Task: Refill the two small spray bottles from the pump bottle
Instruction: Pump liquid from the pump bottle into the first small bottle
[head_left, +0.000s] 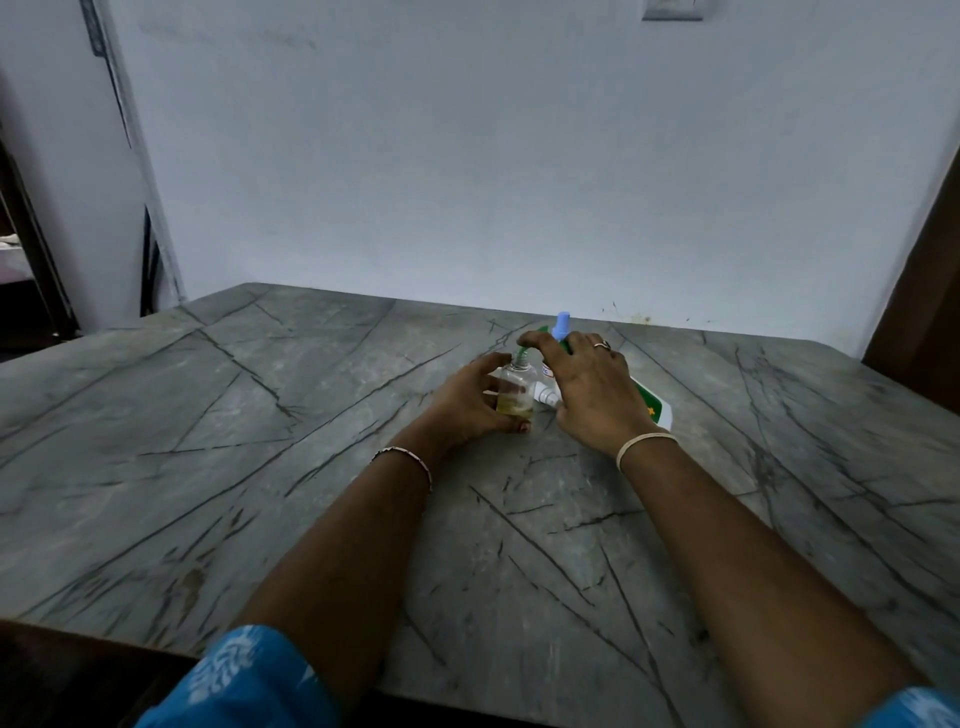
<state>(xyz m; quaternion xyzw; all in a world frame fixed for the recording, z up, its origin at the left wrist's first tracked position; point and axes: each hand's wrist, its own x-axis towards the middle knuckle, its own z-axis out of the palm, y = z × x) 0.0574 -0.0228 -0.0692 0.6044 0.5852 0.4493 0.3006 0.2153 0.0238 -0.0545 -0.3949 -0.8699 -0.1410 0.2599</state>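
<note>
On the grey stone table (260, 415), at frame centre, our left hand (467, 400) wraps a clear spray bottle (515, 392). Our right hand (592, 395) pinches its green cap (521, 355). The green-and-white pump bottle (652, 408) lies behind. We judge the cap step; next, twist steadily.

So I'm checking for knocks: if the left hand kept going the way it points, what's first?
The clear bottle that the left hand already cups, probably; depth is unclear.

I see a small spray bottle (515, 391) standing on the table (260, 441) between my left hand (470, 402) and right hand (589, 387), with the pump bottle (652, 405) lying down behind my right hand.
</note>
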